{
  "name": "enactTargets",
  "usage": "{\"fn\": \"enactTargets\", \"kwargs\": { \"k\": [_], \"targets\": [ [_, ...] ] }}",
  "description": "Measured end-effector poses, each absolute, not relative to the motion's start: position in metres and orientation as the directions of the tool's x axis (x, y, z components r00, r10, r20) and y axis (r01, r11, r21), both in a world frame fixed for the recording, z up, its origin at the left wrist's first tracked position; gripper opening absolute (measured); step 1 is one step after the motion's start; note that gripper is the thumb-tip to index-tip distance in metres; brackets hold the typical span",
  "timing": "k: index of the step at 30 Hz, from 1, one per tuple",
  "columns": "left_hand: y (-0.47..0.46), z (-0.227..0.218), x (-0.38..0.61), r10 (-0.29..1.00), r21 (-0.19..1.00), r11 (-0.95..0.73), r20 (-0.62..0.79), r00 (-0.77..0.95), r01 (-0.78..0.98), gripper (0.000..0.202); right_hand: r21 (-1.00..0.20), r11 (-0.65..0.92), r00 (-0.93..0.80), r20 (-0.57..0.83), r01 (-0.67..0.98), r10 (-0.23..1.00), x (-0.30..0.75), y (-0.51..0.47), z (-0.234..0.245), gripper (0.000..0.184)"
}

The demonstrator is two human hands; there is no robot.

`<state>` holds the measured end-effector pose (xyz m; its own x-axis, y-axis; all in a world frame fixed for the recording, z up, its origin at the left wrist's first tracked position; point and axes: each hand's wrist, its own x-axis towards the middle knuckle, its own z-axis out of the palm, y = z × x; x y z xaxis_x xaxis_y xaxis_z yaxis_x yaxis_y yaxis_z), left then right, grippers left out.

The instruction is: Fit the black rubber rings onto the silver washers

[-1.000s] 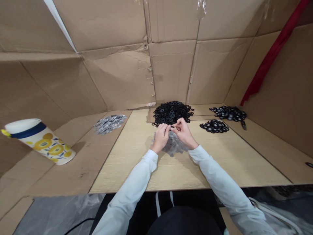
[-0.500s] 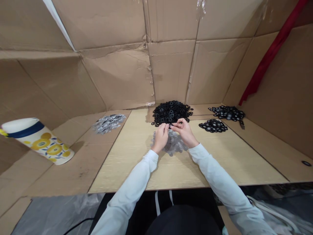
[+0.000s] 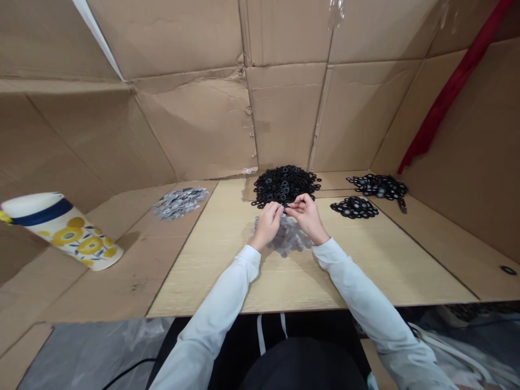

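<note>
My left hand [image 3: 267,225] and my right hand [image 3: 306,218] meet fingertip to fingertip, both closed in a pinch. Between them is a small black ring [image 3: 285,209], mostly covered by the fingers. Whether a clear disc is in it too, I cannot tell. Just beneath the hands lies a loose pile of clear discs [image 3: 286,238] on the pale board. Right behind the fingertips rises a heap of black rings [image 3: 280,184]. To the right sits a smaller pile of black rings with pale centres [image 3: 354,208].
Another pile of pale-centred rings [image 3: 377,186] lies farther right, and one lone ring [image 3: 508,270] near the right edge. Greyish discs [image 3: 181,203] are heaped at left. A flowered cup [image 3: 77,238] stands on the cardboard. Cardboard walls [image 3: 195,119] enclose the back and sides.
The hands stay in almost the same place, with the fingertips slightly shifted around the black ring. Less of the ring shows now. The piles look the same.
</note>
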<state>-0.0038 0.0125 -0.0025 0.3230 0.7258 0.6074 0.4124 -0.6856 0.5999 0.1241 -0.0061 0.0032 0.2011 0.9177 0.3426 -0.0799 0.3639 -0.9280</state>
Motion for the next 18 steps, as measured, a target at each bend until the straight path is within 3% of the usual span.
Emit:
{"fn": "enactTargets", "kwargs": {
  "k": [6,10,14,18],
  "targets": [
    [0.012,-0.0043,-0.0046,0.679,0.499,-0.722,0.646,0.349,0.48,0.026,-0.91,0.413,0.233,0.408,0.03,0.883,0.1231,-0.0078,0.0031,0.036],
    [0.014,-0.004,-0.0035,0.725,0.58,-0.682,0.616,0.309,0.446,0.025,-0.907,0.422,0.191,0.413,-0.008,0.891,0.1238,-0.0079,0.0039,0.037],
    [0.0152,-0.0016,-0.0019,0.777,0.68,-0.629,0.567,0.274,0.376,0.024,-0.921,0.358,0.159,0.334,-0.155,0.929,0.1255,-0.0075,0.0069,0.044],
    [0.0147,-0.0004,-0.001,0.82,0.776,-0.573,0.539,0.194,0.266,0.026,-0.908,0.28,0.144,0.246,-0.312,0.958,0.1259,-0.0088,0.0117,0.039]
  ]
}}
